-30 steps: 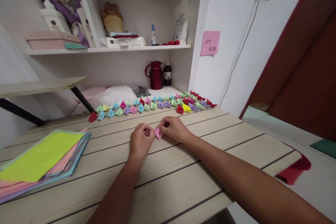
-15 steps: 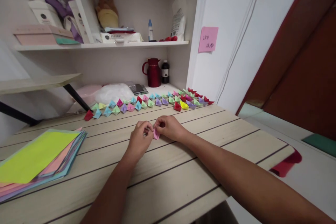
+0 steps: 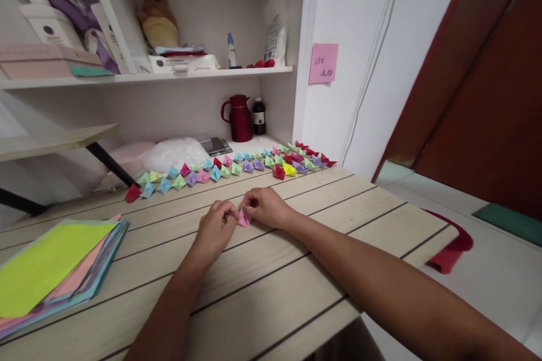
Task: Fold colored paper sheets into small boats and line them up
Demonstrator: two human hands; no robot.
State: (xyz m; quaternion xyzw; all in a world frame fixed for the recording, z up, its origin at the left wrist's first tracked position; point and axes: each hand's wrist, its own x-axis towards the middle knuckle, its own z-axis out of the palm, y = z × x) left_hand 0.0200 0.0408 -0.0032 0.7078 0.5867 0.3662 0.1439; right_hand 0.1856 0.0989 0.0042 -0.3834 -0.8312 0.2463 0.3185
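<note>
A small folded piece of pink paper (image 3: pixel 244 219) is pinched between my two hands, just above the wooden table (image 3: pixel 271 282). My left hand (image 3: pixel 217 223) grips its left side with thumb and forefinger. At its right side, the fingertips of my right hand (image 3: pixel 266 206) are closed on it, hiding part of the fold. Beyond my hands stand rows of small folded paper boats (image 3: pixel 248 166) in red, blue, green, purple, pink and yellow.
To the left lies a stack of coloured paper (image 3: pixel 55 265), yellow-green sheet on top. A black-legged stand (image 3: pixel 55 144) rises at the back left. Behind the boats are a plastic bag (image 3: pixel 175 152), a red jug (image 3: pixel 241 118) and a dark bottle (image 3: pixel 258 115). A red stool (image 3: pixel 449 254) shows past the table's right edge.
The whole view has shifted, so everything sits a little further left. My hands keep hold of the pink paper, and a bit more of it shows between them.
</note>
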